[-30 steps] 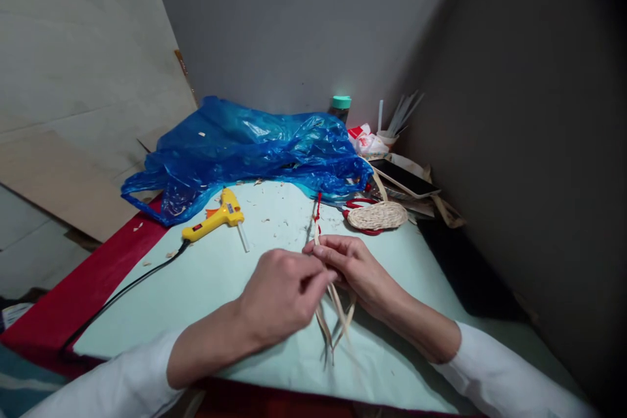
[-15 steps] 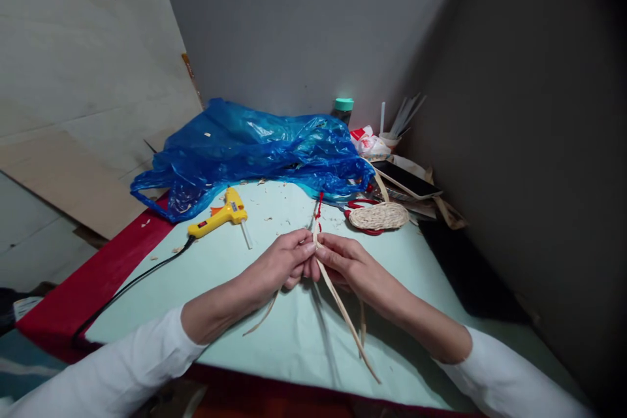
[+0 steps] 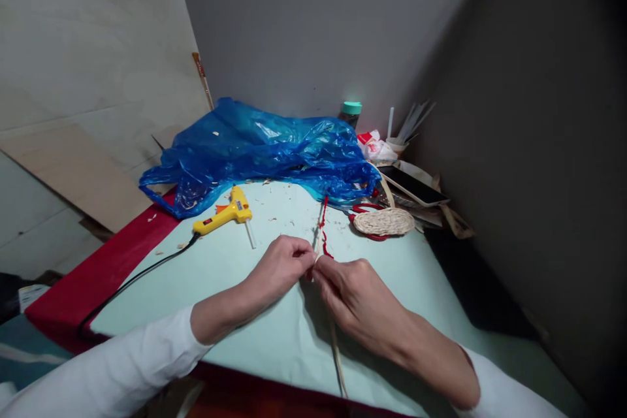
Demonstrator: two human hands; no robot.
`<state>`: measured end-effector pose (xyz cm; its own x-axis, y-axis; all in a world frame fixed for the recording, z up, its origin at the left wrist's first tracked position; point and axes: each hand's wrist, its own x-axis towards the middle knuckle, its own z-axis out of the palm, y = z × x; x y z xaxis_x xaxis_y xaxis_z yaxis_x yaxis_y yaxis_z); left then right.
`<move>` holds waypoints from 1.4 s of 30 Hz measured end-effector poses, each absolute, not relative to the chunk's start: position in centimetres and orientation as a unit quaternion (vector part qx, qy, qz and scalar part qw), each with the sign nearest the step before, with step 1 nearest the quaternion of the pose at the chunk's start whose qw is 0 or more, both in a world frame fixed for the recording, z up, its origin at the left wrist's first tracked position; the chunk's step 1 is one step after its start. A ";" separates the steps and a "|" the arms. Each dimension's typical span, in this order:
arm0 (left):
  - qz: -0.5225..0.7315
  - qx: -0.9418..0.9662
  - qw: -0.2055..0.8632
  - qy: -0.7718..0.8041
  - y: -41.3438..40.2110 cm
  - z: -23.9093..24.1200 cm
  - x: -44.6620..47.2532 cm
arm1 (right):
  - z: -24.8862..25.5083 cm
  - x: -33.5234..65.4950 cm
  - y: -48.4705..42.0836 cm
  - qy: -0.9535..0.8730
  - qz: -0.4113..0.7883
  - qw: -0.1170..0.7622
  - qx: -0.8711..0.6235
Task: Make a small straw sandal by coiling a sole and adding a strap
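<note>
Fingers of the left hand (image 3: 283,263) and right hand (image 3: 355,297) pinch pale straw strips (image 3: 337,356) together over the light-green mat (image 3: 235,287).

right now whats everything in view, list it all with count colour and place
straw strips: a few, pale tan, pinched between both hands, trailing toward the near table edge
red cord: one, red, running from the hands toward the bag
glue gun: one, yellow, black cable, left of centre on the table
plastic bag: one, blue, crumpled at the far side
woven disc: one, tan, right of centre
scissors: one, red handles, partly under the disc
jar: one, teal lid, behind the bag
cup of sticks: one, far right corner
table: one, pale green top, red edge
left hand: pinching the strips
right hand: pinching the strips
</note>
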<state>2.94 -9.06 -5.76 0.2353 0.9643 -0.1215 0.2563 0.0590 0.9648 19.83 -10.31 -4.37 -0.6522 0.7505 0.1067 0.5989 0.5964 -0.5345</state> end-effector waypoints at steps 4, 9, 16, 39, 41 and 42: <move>0.342 0.558 0.579 0.487 -9.3 -5.6 2.7 | -5.1 19.4 -10.9 -0.917 0.138 0.104 -0.360; 0.345 0.522 0.623 0.470 -9.6 -5.3 2.6 | -5.2 19.4 -11.0 -0.924 0.120 0.088 -0.351; 0.349 0.518 0.629 0.464 -9.7 -5.1 2.6 | -3.8 20.9 -8.3 -0.748 0.376 0.301 -0.456; 0.237 0.749 0.339 0.518 -10.6 -2.8 2.4 | -5.6 20.1 -8.3 -0.647 0.562 0.282 -0.432; 0.224 0.776 0.344 0.479 -10.8 -2.7 2.4 | -5.5 20.0 -8.4 -0.644 0.563 0.287 -0.432; 0.217 0.790 0.342 0.460 -10.9 -2.7 2.5 | -5.5 20.0 -8.5 -0.642 0.569 0.284 -0.428</move>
